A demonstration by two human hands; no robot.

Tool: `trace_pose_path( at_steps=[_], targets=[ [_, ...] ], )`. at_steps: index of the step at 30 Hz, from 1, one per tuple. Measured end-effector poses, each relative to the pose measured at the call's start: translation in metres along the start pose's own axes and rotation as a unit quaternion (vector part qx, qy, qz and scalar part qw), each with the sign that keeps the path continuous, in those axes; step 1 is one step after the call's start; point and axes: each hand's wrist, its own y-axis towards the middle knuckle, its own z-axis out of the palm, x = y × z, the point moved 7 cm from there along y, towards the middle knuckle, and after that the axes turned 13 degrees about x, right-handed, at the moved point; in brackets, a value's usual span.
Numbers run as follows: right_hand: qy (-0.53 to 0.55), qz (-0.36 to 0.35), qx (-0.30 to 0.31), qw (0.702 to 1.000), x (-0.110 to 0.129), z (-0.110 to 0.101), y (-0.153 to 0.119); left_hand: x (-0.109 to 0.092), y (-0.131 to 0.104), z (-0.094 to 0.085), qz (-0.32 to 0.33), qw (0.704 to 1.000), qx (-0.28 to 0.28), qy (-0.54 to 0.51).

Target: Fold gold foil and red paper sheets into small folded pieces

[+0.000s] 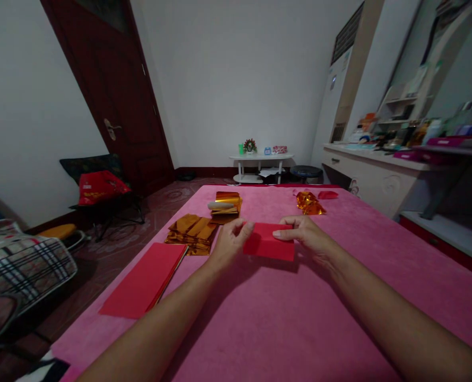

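Note:
Between my two hands, a little above the pink cloth, is a red sheet of paper (268, 245), a small rectangle. My left hand (232, 239) pinches its left edge, thumb on top. My right hand (299, 233) grips the upper right part, with the thumb pressed flat on the face. Left of my left hand lies a pile of gold foil paper (191, 232). Behind that, a second gold foil stack (228, 199) has a pale oval object (220, 206) resting on it. A stack of larger red paper (144, 278) lies beside my left forearm.
The pink-covered table (275, 323) spreads in front of me. Crumpled gold foil (309, 203) and a small red piece (328, 195) lie at its far right. A chair with a red bag (102, 187) stands left; a white dresser (371, 172) stands right. A low white table (262, 157) is against the wall.

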Motion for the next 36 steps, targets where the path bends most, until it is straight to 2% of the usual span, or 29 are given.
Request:
trace_pose_path(
  at_steps=[3,6,10,13,15,18,21,24,26,28,30,32,34,36],
  targets=[
    [-0.029,0.004,0.011,1.0,0.001,0.002,-0.001,0.006,0.0,0.009,-0.032,0.999,-0.001,-0.042],
    [-0.124,-0.006,0.056,0.991,0.009,0.01,-0.001,0.004,-0.001,0.012,-0.031,0.999,0.003,-0.018],
    [-0.226,-0.046,0.155,0.961,0.018,0.036,-0.002,-0.001,-0.002,0.025,-0.026,0.995,0.09,0.021],
    [-0.235,-0.044,0.18,0.954,0.015,0.047,-0.003,-0.001,-0.003,0.026,-0.024,0.993,0.113,0.019],
    [-0.218,-0.028,0.172,0.96,0.012,0.044,-0.004,0.001,-0.002,0.02,-0.03,0.994,0.106,0.016],
    [-0.211,0.001,0.154,0.965,0.008,0.027,-0.004,0.006,0.001,0.004,-0.044,0.995,0.087,0.006],
    [-0.228,0.02,0.133,0.964,0.005,0.0,-0.003,0.014,0.004,-0.022,-0.049,0.998,0.021,-0.028],
    [-0.246,-0.001,0.054,0.968,0.007,-0.026,0.002,0.026,0.005,-0.047,-0.062,0.993,-0.058,-0.085],
    [-0.267,-0.054,-0.02,0.962,0.014,-0.033,0.003,0.035,0.004,-0.051,-0.088,0.985,-0.075,-0.132],
    [-0.312,-0.138,-0.069,0.938,0.027,-0.024,0.0,0.043,0.003,-0.045,-0.122,0.974,-0.062,-0.179],
    [-0.371,-0.22,-0.066,0.9,0.039,-0.003,-0.006,0.047,0.002,-0.034,-0.159,0.962,-0.033,-0.221],
    [-0.406,-0.273,-0.048,0.871,0.046,0.018,-0.012,0.048,0.0,-0.021,-0.187,0.949,-0.004,-0.254],
    [-0.406,-0.294,-0.03,0.865,0.048,0.03,-0.015,0.047,-0.002,-0.011,-0.202,0.939,0.026,-0.275],
    [-0.383,-0.285,-0.032,0.878,0.045,0.032,-0.015,0.045,-0.003,-0.006,-0.206,0.937,0.046,-0.279]
  ],
)
